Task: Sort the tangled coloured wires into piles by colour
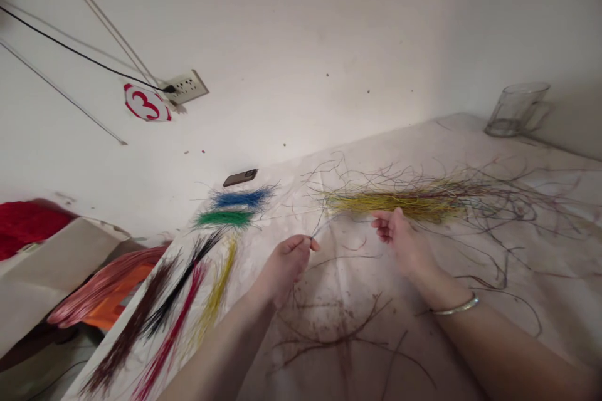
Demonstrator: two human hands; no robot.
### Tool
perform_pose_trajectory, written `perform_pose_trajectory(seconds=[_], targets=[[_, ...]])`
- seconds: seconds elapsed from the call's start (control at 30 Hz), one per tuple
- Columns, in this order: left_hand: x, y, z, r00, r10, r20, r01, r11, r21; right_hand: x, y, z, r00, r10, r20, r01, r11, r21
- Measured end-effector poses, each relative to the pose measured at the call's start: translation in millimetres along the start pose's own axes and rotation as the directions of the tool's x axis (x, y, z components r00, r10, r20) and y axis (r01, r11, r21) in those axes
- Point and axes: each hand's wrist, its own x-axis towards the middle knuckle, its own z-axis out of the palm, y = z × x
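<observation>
My left hand (292,257) is closed in a pinch around thin wires (320,224), pale bluish strands that rise from its fingertips toward the long bundle. My right hand (399,238) has curled fingers just below the bundle of yellow wires (376,202); whether a strand is between those fingers I cannot make out. Mixed dark and reddish strands (498,200) spread from the bundle's right end. Between and below my hands lie loose brown wires (338,341) on the white table covering (348,382).
Sorted blue (242,198), green (226,218), black (181,285), brown (136,326), red (176,326) and yellow wire bundles (219,288) lie at left. A phone (241,177) rests by the wall. A glass mug (515,111) stands back right. Pink wire (108,282) lies beside the table.
</observation>
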Motion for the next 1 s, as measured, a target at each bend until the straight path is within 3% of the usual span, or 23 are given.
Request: perform_pose_trajectory(seconds=[0.07,0.17,0.37,0.57,0.8,0.9,1.0], targets=[[2.6,1.1,-16.0,1.000,-0.018,0.017,0.021,0.980,-0.197,0.5,0.0,-1.1,0.999,0.012,-0.048,-0.014,0.999,-0.036],[6.5,4.1,-37.0,0.999,-0.030,0.036,0.042,0.917,-0.398,-4.5,-2.1,2.0,1.000,-0.019,-0.013,0.016,0.988,-0.155],[15.3,7.4,-61.5,0.996,-0.090,0.014,0.083,0.830,-0.552,-11.5,-9.0,8.9,0.999,-0.011,0.039,0.024,0.930,-0.366],[43.6,18.9,-93.9,0.953,-0.139,-0.270,-0.030,0.842,-0.539,-8.2,-7.3,6.8,0.998,0.005,0.067,0.030,0.854,-0.519],[121.2,50.7,-175.4,0.851,-0.113,-0.514,-0.147,0.887,-0.438,-0.3,0.9,4.4,0.994,0.041,0.104,0.035,0.770,-0.637],[146.4,59.0,-205.5,0.825,-0.064,-0.561,-0.151,0.932,-0.329,0.9,0.6,4.1,0.994,0.049,0.101,0.029,0.755,-0.655],[154.9,58.3,-217.8,0.863,0.032,-0.504,-0.148,0.970,-0.191,1.8,1.6,3.7,0.994,0.054,0.097,0.026,0.743,-0.669]])
